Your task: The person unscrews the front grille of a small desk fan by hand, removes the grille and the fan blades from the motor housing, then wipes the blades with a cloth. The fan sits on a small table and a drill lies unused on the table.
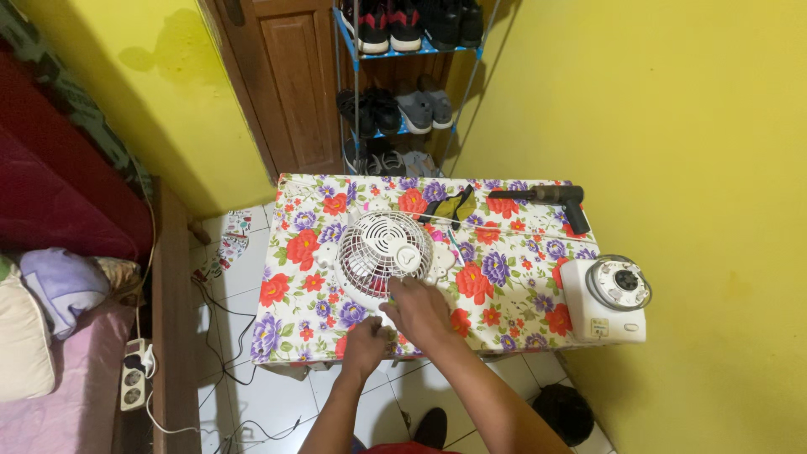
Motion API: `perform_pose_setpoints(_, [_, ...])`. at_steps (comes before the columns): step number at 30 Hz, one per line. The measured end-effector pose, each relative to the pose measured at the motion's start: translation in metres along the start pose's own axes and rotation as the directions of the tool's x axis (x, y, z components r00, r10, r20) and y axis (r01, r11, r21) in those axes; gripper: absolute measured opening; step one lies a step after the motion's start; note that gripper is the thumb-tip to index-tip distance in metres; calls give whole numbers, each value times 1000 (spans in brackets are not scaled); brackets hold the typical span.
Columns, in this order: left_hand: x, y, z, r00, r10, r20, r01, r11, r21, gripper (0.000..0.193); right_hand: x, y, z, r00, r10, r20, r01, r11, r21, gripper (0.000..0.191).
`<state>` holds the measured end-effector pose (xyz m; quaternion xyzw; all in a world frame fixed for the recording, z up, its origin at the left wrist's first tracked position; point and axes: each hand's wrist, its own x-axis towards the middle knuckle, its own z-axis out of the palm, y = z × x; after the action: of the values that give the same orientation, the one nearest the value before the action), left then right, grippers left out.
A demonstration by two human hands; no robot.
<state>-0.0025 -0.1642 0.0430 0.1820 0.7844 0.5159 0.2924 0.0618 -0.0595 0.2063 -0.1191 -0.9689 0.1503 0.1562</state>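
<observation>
fan: small white fan [384, 250] is laid grille-up on the surface [513, 290], centred between its side edges, closer to the near edge than the far one.
right hand: right hand [418, 309] is rested on the fan's near rim, palm down, fingers curled over the edge. Grip is closed loosely on the fan rim; how tight cannot be told.
left hand: left hand [366, 343] is placed at the near edge of the surface, just below the fan, fingers bent under the fan's lower part. Contact with the fan is seen; whether anything is actually clamped cannot be told.
surface: covered by a floral cloth, red and purple flowers on white.
far edge: black pistol-shaped tool [551, 199] is laid near the far right corner; yellow-and-black pouch-like item [449, 207] is laid just left of it, well apart from the hands.
right edge: white boxy appliance with a round dial top [607, 298] is set at the near right corner, partly overhanging.
beyond the surface: shoe rack [406, 76] with shoes is seen against the wall.
</observation>
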Motion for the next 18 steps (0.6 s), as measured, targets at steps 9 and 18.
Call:
perform_pose_setpoints(9, [12, -8, 3, 996, -87, -8, 86, 995, -43, 37, -9, 7, 2, 997, 58, 55, -55, 996, -68, 30])
perform_pose_setpoints(18, [9, -3, 0, 959, -264, 103, 282, 918, -278, 26, -7, 5, 9, 962, 221, 160, -210, 974, -86, 40])
